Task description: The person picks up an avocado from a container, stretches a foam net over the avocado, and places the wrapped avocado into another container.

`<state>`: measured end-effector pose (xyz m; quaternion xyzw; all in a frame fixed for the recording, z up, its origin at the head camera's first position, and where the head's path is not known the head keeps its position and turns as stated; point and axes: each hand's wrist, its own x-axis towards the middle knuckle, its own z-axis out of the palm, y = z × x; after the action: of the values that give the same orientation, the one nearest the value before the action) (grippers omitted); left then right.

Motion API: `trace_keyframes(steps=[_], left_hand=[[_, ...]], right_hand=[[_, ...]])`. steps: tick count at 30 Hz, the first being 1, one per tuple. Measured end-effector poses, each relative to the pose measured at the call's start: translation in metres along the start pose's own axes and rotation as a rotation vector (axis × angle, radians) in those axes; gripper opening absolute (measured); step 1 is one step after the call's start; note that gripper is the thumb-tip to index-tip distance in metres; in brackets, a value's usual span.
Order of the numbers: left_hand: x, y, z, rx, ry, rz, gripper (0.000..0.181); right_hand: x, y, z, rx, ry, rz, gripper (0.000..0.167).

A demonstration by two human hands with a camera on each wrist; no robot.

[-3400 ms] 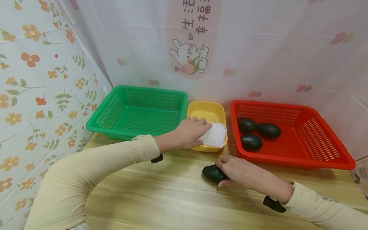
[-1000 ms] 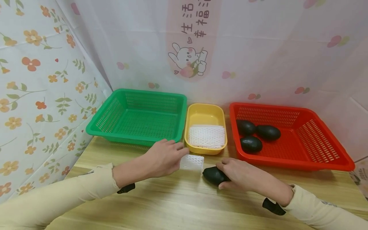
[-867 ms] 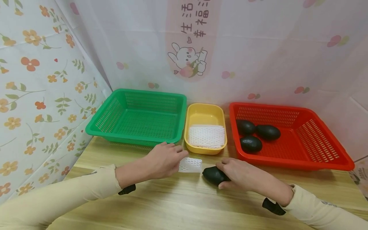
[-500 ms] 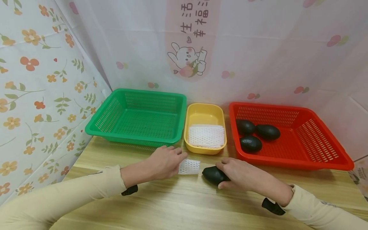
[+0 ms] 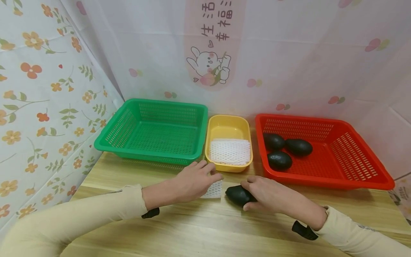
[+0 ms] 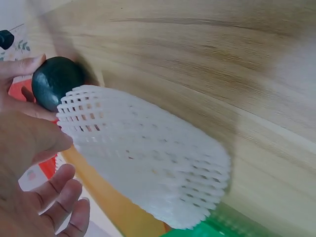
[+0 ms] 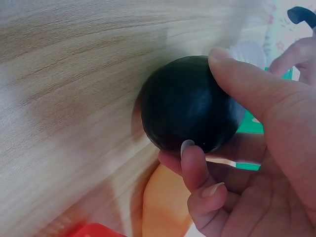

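Between right fingers [image 7: 195,170], dark fruit [image 7: 182,103], net [image 6: 143,148] at left fingers [image 5: 216,177]

1. We see smooth skin with a soft sheen on the held avocado [image 7: 185,101].
2. The net [image 6: 143,148] looks to us like matt foam, open-meshed.
3. The green basket [image 5: 144,154] and red basket [image 5: 325,162] we read as smooth, slotted plastic.
4. The tub [image 5: 228,126] is smooth, glossy plastic.
5. We find the table [image 5: 192,228] wood-grained, with a light gloss.
6. The curtain [image 5: 289,64] is matt, creased cloth; the sleeve [image 5: 86,212], matt cloth.
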<state>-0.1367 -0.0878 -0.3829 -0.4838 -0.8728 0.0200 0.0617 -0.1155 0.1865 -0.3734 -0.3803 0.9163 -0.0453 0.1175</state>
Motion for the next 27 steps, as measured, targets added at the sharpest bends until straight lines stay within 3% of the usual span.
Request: trace_keyframes(steps=[6, 17, 27], left_hand=[[0.0072, 0.0047, 0.0015, 0.015, -0.037, 0.016, 0.032], [0.0113, 0.0046, 0.0062, -0.076, -0.200, -0.069, 0.048], [0.0094, 0.0083, 0.0064, -0.041, -0.279, -0.070, 0.052]], right_hand=[[0.0000, 0.0009, 0.0004, 0.013, -0.008, 0.004, 0.060], [0.0013, 0.0032, 0.0016, 0.030, -0.010, 0.011, 0.058], [0.0006, 0.0032, 0.0017, 0.039, -0.013, 0.015, 0.057]])
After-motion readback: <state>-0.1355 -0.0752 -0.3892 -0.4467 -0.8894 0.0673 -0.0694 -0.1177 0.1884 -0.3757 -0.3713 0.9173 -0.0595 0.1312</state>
